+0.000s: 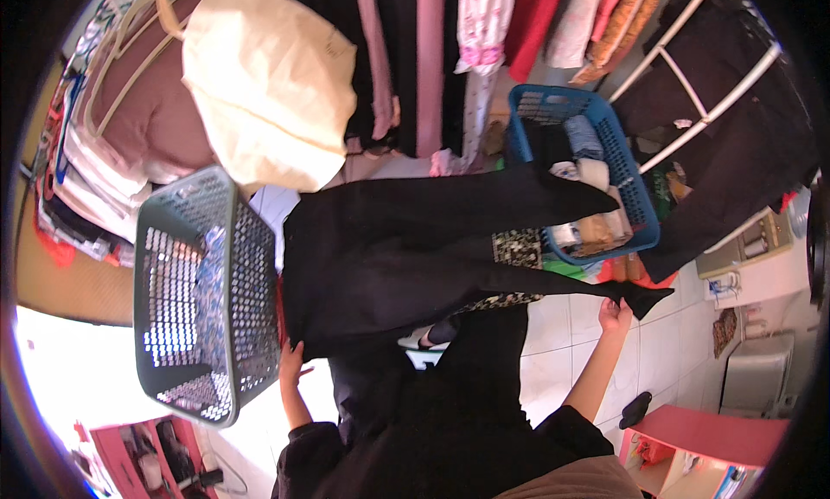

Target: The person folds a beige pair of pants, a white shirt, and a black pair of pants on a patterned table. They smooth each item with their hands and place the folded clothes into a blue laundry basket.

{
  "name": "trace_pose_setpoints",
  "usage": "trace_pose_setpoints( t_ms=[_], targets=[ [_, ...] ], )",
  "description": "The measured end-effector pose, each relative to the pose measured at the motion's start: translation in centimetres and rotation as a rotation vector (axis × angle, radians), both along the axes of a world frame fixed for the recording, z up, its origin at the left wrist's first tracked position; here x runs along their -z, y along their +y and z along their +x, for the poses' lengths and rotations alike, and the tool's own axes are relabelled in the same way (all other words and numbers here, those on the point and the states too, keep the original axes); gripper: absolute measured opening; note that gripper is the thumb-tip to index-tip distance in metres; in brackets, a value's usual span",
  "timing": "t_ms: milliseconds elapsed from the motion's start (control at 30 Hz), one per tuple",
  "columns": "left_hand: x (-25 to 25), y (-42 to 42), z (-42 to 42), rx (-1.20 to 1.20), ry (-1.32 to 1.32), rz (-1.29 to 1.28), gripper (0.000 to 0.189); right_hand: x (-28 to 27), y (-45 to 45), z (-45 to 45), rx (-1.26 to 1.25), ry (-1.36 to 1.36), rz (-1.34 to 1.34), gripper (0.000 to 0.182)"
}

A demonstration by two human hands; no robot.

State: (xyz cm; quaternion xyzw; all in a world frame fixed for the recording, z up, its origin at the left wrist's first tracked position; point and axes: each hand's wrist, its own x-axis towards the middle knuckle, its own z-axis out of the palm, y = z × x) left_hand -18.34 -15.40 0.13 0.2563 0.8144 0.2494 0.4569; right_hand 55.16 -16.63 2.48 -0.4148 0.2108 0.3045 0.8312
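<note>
A pair of black trousers [389, 252] lies spread sideways before me, waist to the left and legs to the right. My left hand [292, 364] pinches the lower corner of the waist end. At the hem of the nearer leg, my right hand [615, 314] has its fingers closed on the cloth. The farther leg reaches over a blue plastic basket [632, 175] that holds rolled and folded clothes. Close to the waist end stands a grey-green plastic laundry basket [233, 291] with a blue patterned cloth inside. Under the trousers a black-and-cream patterned fabric [517, 248] partly shows.
Clothes on hangers [155, 103] crowd the upper left, beside a large cream cloth bag [272, 84]. More garments hang along the top. A white metal rack [707, 116] with dark clothes stands at the right. A pink shelf [713, 434] is at the lower right, near a black slipper [635, 410].
</note>
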Motion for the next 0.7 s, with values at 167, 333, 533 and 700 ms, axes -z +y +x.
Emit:
trace_pose_setpoints(
  t_ms=[167,333,533,700],
  targets=[
    [-1.2,0.3,-0.3,-0.292,-0.201,0.334,0.042,3.4,-3.1,2.6,-0.080,0.014,-0.016,0.024],
    [0.4,1.4,-2.3,-0.361,0.093,0.601,0.053,-6.1,4.6,-1.4,-0.316,-0.374,0.180,0.034],
    [2.6,3.0,-4.6,-0.470,0.007,0.472,0.064,-3.1,12.2,-0.9,-1.032,-1.242,-0.829,0.060],
    [2.6,-0.4,-0.1,-0.493,-0.085,0.184,0.078,5.5,8.6,-6.0,-0.213,-1.160,-0.904,0.073]
  ],
)
